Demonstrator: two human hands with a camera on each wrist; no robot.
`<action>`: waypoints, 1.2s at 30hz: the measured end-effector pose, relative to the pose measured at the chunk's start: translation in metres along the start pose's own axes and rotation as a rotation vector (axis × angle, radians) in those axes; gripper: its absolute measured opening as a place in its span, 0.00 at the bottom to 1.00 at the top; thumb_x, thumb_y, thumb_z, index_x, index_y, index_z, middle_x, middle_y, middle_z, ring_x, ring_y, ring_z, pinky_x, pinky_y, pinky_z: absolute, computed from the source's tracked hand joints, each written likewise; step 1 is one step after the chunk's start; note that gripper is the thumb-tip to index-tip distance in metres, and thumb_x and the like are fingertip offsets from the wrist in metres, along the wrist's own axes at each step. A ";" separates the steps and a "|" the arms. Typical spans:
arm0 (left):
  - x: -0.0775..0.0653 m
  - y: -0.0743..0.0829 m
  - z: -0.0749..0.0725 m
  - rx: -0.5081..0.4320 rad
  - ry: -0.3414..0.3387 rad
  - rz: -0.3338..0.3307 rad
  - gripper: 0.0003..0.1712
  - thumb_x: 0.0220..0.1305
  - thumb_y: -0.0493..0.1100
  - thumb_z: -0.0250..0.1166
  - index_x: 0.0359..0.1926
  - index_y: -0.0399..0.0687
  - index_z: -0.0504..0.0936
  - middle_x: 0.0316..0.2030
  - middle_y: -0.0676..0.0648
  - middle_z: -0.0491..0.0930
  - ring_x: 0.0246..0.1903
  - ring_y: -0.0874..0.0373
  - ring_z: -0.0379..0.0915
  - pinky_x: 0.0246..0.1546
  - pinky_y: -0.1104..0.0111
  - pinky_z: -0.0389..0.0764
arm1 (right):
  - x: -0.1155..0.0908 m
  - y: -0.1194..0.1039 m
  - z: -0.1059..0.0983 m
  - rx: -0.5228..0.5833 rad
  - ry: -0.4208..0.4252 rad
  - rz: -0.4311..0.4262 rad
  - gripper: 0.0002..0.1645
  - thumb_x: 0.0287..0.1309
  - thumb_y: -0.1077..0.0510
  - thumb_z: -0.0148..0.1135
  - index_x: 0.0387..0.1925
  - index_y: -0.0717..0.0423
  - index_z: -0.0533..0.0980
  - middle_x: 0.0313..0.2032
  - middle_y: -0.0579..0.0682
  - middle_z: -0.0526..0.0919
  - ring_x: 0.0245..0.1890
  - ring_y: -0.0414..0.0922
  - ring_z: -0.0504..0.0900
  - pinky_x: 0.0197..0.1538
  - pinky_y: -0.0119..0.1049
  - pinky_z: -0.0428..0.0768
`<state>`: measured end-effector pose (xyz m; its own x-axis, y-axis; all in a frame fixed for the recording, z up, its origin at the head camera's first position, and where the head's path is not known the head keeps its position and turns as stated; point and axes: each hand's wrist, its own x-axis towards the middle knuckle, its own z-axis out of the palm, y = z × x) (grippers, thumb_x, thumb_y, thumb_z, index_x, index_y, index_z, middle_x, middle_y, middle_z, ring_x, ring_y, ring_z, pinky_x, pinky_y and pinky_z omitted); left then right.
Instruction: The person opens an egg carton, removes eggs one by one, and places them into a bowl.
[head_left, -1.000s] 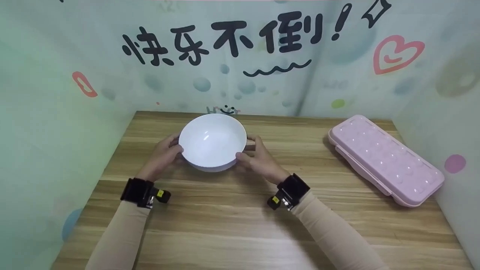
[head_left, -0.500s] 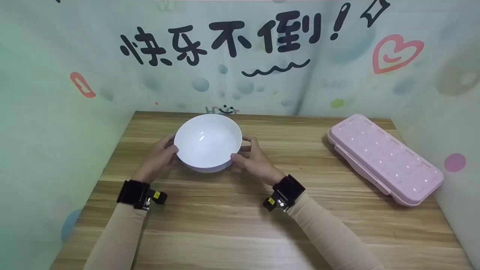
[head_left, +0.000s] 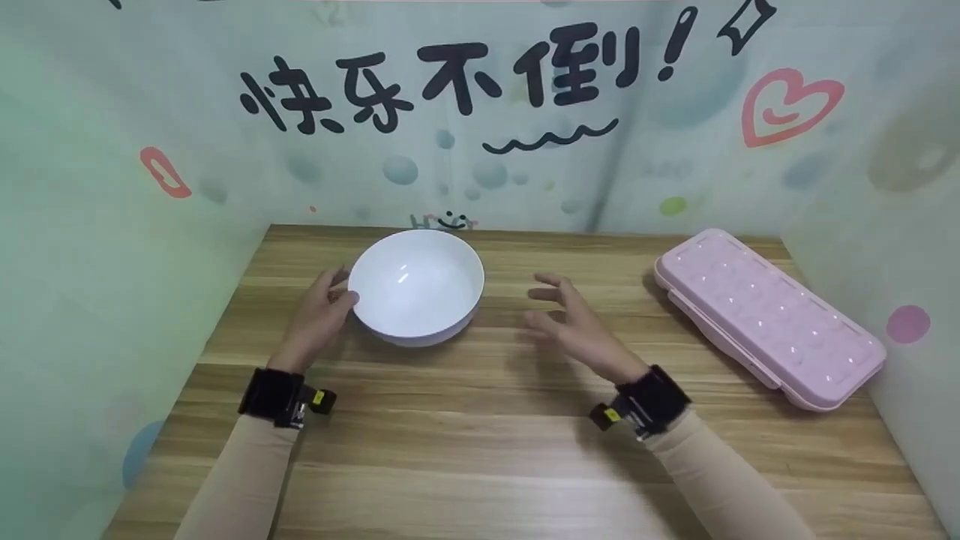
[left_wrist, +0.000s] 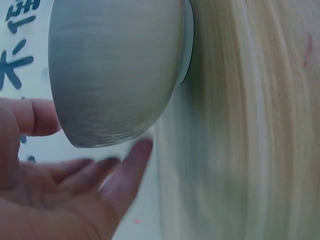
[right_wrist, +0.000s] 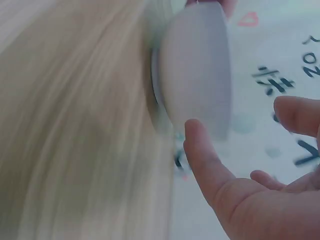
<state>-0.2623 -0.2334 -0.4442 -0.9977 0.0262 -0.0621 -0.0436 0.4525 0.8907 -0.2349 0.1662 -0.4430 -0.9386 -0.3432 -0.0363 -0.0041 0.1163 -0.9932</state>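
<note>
On the tabletop (head_left: 450,465): a white bowl (head_left: 416,285) and a pink case (head_left: 772,319) lie well apart, the bowl left of centre toward the back, the case along the right side.
Pink case: lid down, long axis slanting from back left to near right; whatever is inside is hidden.
White bowl: upright and round, so it has no long axis to line up with.
Left hand (head_left: 315,315): the nearer one, just beside the bowl, which lies directly to its right.
Right hand (head_left: 581,326): between bowl and case, apart from both; the bowl lies to its left across a gap.
Right fingers (right_wrist: 200,145): released, spread and slightly bent, holding nothing.
Left fingers (left_wrist: 127,170): loosely bent and seemingly not grasping, with the thumb (head_left: 348,298) at the rim.
Hard to make out: whether those left fingertips touch the bowl's side; the right wrist view is blurred, and the sleeves (head_left: 735,480) are cut off below.
</note>
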 end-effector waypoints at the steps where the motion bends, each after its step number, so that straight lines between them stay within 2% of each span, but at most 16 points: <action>1: -0.001 0.003 0.001 0.028 0.045 0.017 0.40 0.77 0.46 0.53 0.84 0.42 0.53 0.81 0.38 0.57 0.79 0.41 0.56 0.77 0.49 0.63 | -0.010 -0.002 -0.014 -0.049 0.030 -0.018 0.42 0.75 0.62 0.61 0.81 0.58 0.52 0.75 0.69 0.62 0.66 0.70 0.75 0.65 0.60 0.80; 3: -0.004 0.010 0.004 0.069 0.134 0.079 0.37 0.77 0.45 0.55 0.82 0.42 0.59 0.79 0.38 0.62 0.77 0.41 0.58 0.76 0.48 0.65 | -0.032 -0.004 -0.045 -0.142 0.088 -0.052 0.41 0.76 0.61 0.61 0.81 0.60 0.54 0.75 0.68 0.64 0.66 0.69 0.76 0.63 0.55 0.82; 5: -0.006 0.019 0.009 0.110 0.204 0.183 0.33 0.76 0.43 0.56 0.78 0.42 0.66 0.76 0.38 0.67 0.76 0.42 0.61 0.75 0.47 0.66 | -0.054 -0.007 -0.075 -0.202 0.155 -0.078 0.40 0.76 0.61 0.61 0.80 0.62 0.55 0.74 0.67 0.66 0.67 0.65 0.76 0.62 0.47 0.84; 9: -0.009 0.041 0.030 0.155 0.254 0.418 0.26 0.76 0.37 0.59 0.72 0.41 0.76 0.68 0.40 0.78 0.70 0.46 0.71 0.70 0.49 0.71 | -0.096 -0.009 -0.130 -0.286 0.293 -0.093 0.37 0.77 0.56 0.61 0.78 0.61 0.58 0.73 0.66 0.69 0.66 0.47 0.78 0.58 0.32 0.83; 11: -0.010 0.054 0.046 0.152 0.244 0.513 0.24 0.74 0.35 0.61 0.69 0.41 0.79 0.64 0.41 0.82 0.66 0.47 0.74 0.67 0.50 0.75 | -0.116 -0.007 -0.154 -0.297 0.363 -0.086 0.36 0.77 0.55 0.61 0.78 0.59 0.60 0.72 0.66 0.69 0.63 0.40 0.79 0.57 0.30 0.84; 13: -0.009 0.067 0.065 0.142 0.204 0.586 0.23 0.72 0.34 0.62 0.66 0.41 0.81 0.61 0.42 0.84 0.63 0.48 0.76 0.64 0.53 0.77 | -0.136 -0.004 -0.178 -0.363 0.441 -0.065 0.36 0.77 0.53 0.62 0.78 0.55 0.61 0.71 0.64 0.70 0.60 0.32 0.78 0.55 0.25 0.82; 16: -0.007 0.085 0.095 0.128 0.092 0.655 0.22 0.72 0.35 0.62 0.65 0.41 0.82 0.60 0.44 0.84 0.60 0.48 0.77 0.61 0.58 0.79 | -0.164 0.002 -0.208 -0.469 0.585 0.000 0.37 0.77 0.51 0.61 0.80 0.54 0.61 0.72 0.63 0.70 0.62 0.33 0.76 0.56 0.18 0.77; 18: -0.007 0.095 0.115 0.108 -0.005 0.662 0.23 0.73 0.37 0.61 0.67 0.42 0.81 0.61 0.45 0.83 0.60 0.49 0.77 0.61 0.61 0.80 | -0.180 0.007 -0.222 -0.533 0.688 0.059 0.39 0.77 0.50 0.61 0.81 0.54 0.60 0.74 0.64 0.69 0.66 0.38 0.74 0.58 0.14 0.73; 20: -0.007 0.104 0.134 0.083 -0.091 0.655 0.24 0.74 0.37 0.60 0.69 0.43 0.79 0.62 0.45 0.82 0.60 0.50 0.78 0.61 0.64 0.79 | -0.191 0.012 -0.231 -0.551 0.779 0.131 0.41 0.76 0.50 0.60 0.82 0.54 0.57 0.77 0.65 0.64 0.75 0.48 0.68 0.69 0.20 0.68; 22: -0.007 0.110 0.150 0.055 -0.166 0.640 0.27 0.74 0.38 0.59 0.72 0.44 0.76 0.64 0.44 0.81 0.61 0.52 0.77 0.61 0.65 0.80 | -0.198 0.018 -0.237 -0.544 0.852 0.201 0.44 0.75 0.49 0.60 0.83 0.55 0.54 0.80 0.66 0.58 0.79 0.58 0.61 0.77 0.33 0.65; 25: -0.005 0.117 0.173 0.042 -0.236 0.631 0.30 0.73 0.36 0.60 0.75 0.43 0.72 0.66 0.42 0.79 0.60 0.53 0.77 0.60 0.64 0.81 | -0.204 0.026 -0.244 -0.530 0.914 0.302 0.48 0.74 0.47 0.59 0.84 0.57 0.50 0.82 0.65 0.52 0.80 0.65 0.55 0.81 0.54 0.60; 28: -0.003 0.122 0.192 0.064 -0.282 0.625 0.33 0.71 0.36 0.59 0.76 0.43 0.71 0.68 0.42 0.77 0.61 0.52 0.76 0.60 0.64 0.81 | -0.207 0.034 -0.252 -0.515 0.937 0.375 0.51 0.73 0.46 0.58 0.84 0.59 0.46 0.82 0.66 0.50 0.79 0.67 0.56 0.79 0.58 0.61; 30: -0.001 0.123 0.202 0.076 -0.307 0.619 0.33 0.71 0.37 0.59 0.76 0.43 0.70 0.69 0.42 0.76 0.61 0.52 0.76 0.60 0.64 0.81 | -0.210 0.039 -0.256 -0.490 0.922 0.411 0.53 0.74 0.44 0.58 0.84 0.60 0.42 0.82 0.67 0.48 0.79 0.68 0.56 0.78 0.58 0.63; 32: 0.001 0.123 0.209 0.085 -0.325 0.606 0.34 0.70 0.38 0.59 0.77 0.44 0.70 0.70 0.42 0.75 0.61 0.52 0.76 0.60 0.65 0.80 | -0.212 0.045 -0.260 -0.457 0.879 0.436 0.56 0.74 0.43 0.57 0.84 0.62 0.37 0.82 0.69 0.45 0.78 0.70 0.57 0.72 0.44 0.74; 34: 0.003 0.122 0.214 0.084 -0.337 0.587 0.34 0.70 0.38 0.59 0.77 0.44 0.70 0.70 0.42 0.74 0.61 0.51 0.76 0.61 0.64 0.81 | -0.213 0.051 -0.264 -0.410 0.814 0.444 0.59 0.75 0.43 0.57 0.83 0.65 0.31 0.81 0.73 0.42 0.77 0.70 0.58 0.61 0.30 0.81; 36: 0.005 0.121 0.216 0.083 -0.343 0.568 0.34 0.70 0.38 0.59 0.77 0.44 0.70 0.71 0.42 0.74 0.61 0.51 0.76 0.61 0.63 0.81 | -0.214 0.057 -0.267 -0.333 0.751 0.432 0.61 0.77 0.43 0.56 0.81 0.67 0.26 0.80 0.77 0.38 0.70 0.64 0.68 0.49 0.21 0.82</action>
<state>-0.2610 0.0142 -0.4340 -0.7908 0.5567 0.2545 0.5019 0.3517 0.7902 -0.1265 0.4952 -0.4620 -0.8583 0.4728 -0.1993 0.4087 0.3953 -0.8226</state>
